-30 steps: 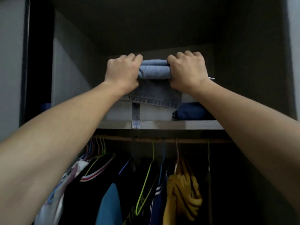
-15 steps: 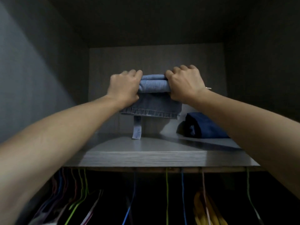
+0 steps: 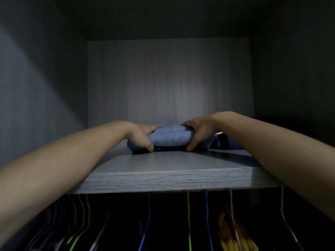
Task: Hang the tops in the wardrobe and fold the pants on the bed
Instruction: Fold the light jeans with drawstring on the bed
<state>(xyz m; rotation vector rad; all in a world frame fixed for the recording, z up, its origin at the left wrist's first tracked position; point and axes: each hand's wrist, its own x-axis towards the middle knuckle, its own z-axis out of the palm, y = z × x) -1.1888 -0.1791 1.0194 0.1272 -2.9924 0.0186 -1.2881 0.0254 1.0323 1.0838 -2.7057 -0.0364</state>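
Our left hand (image 3: 140,136) and right hand (image 3: 198,133) each grip one end of the folded light-blue denim pants (image 3: 169,137), with fingers curled over the top and thumbs down at the base. Half a second ago we held this bundle in the air above the grey wood-grain wardrobe shelf (image 3: 172,178). Now it rests on the shelf, toward the back, so we judge that only letting go remains for this pair. Both forearms stretch forward over the shelf's front edge, wrists low. A dark navy folded garment (image 3: 233,144) lies on the shelf's right side. Below the shelf hang coloured wire hangers (image 3: 188,214) and a yellow top (image 3: 233,232).
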